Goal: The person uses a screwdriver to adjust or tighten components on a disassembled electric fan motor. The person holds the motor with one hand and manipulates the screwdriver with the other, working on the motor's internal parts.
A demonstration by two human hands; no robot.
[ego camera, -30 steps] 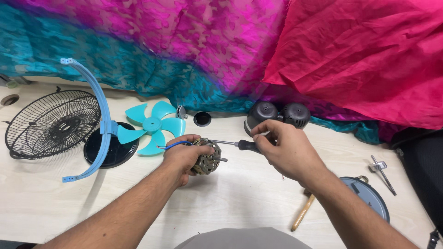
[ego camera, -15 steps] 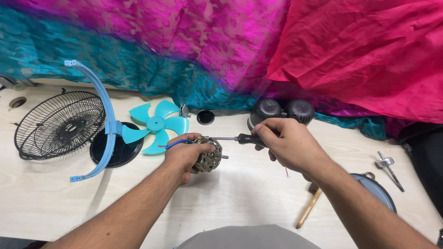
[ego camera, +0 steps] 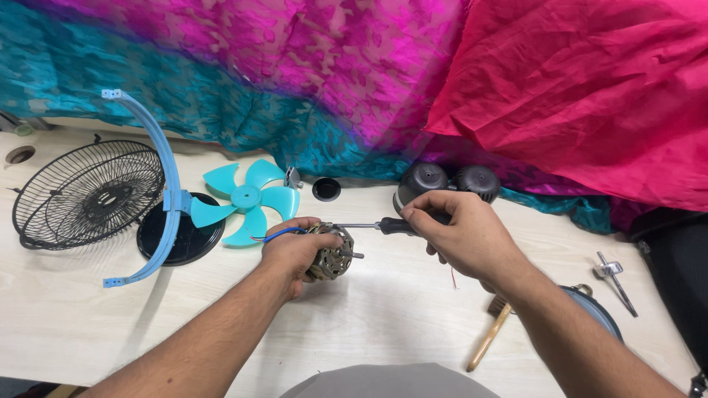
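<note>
You work at a pale wooden worktop (ego camera: 383, 324) backed by draped pink, magenta and teal cloth (ego camera: 354, 81), with a black wire fan guard (ego camera: 85, 193) and a turquoise fan blade (ego camera: 247, 199) lying to your left. Your left hand (ego camera: 293, 250) is closed around the small fan motor (ego camera: 330, 253) just above the worktop's middle. Your right hand (ego camera: 461, 234) grips the black-handled screwdriver (ego camera: 383, 225), its tip at the motor's top.

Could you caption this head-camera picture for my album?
Left hand grips a fan motor while right hand drives a screwdriver into it.

My left hand (ego camera: 291, 250) covers much of the fan motor (ego camera: 332, 252); my right hand (ego camera: 461, 232) hides the screwdriver (ego camera: 372, 225) handle; its tip perhaps sits inside the motor.
</note>
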